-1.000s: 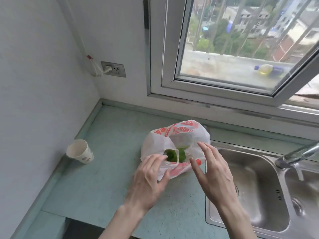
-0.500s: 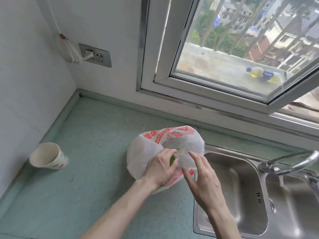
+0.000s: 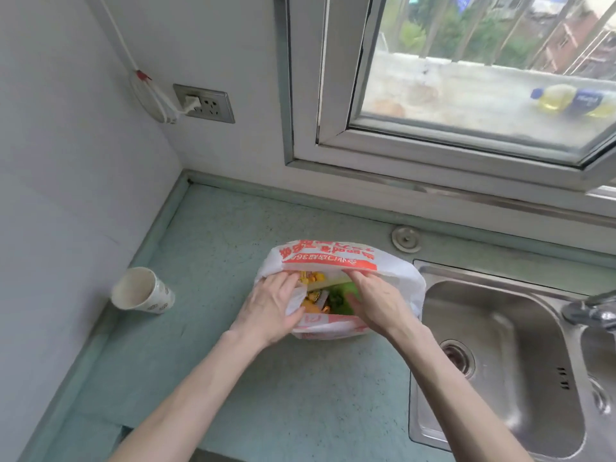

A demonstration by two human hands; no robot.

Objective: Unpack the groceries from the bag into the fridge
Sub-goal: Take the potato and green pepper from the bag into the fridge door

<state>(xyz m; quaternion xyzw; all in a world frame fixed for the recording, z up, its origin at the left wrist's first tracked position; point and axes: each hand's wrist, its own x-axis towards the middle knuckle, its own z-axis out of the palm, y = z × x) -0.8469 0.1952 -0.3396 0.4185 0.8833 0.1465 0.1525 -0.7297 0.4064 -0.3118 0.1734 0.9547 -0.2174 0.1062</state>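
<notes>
Two hands in the plastic grocery bag (image 3: 336,258) on the desk (image 3: 213,235) beside the sink (image 3: 500,345): left hand (image 3: 271,310) and right hand (image 3: 378,303) gripping opposite rims, spreading mouth. Opening step; yellow packets (image 3: 311,278), greens (image 3: 338,298) exposed. Next: probably lift one item out.

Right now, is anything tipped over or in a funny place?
Yes. The paper cup lies on its side on the counter by the wall, left of the bag. A bottle also lies on the ledge outside the window. Nothing looks spilled.
</notes>
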